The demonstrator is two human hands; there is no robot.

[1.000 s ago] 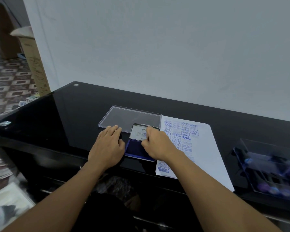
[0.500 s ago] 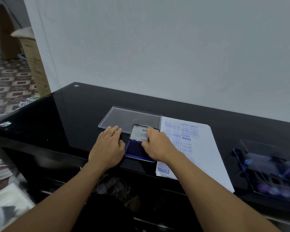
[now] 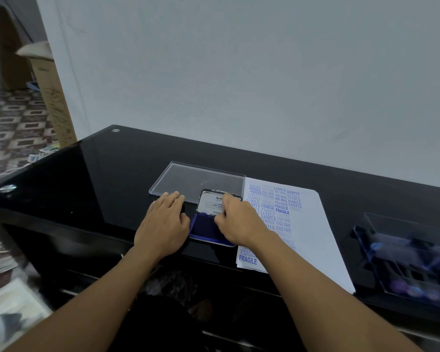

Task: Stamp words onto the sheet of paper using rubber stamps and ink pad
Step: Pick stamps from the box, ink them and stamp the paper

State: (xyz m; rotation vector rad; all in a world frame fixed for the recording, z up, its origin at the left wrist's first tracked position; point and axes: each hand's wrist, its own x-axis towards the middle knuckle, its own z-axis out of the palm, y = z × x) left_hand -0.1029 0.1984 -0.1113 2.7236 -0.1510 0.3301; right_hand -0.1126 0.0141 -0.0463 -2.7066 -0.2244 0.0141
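1. A black glass desk (image 3: 107, 179) stands against a pale wall
2. The paper (image 3: 313, 237) lies flat right of centre, its left part crowded with blue words such as SAMPLE and FRAGILE
3. A clear lid (image 3: 188, 179) lies behind the hands; a blurred stamp box (image 3: 404, 255) sits far right
4. The left hand (image 3: 163, 224) rests flat on the desk, fingers straight, just beside the pad
5. The right hand (image 3: 239, 222) is curled over the open ink pad (image 3: 203, 227), just left of the paper; whether it grips a stamp cannot be told
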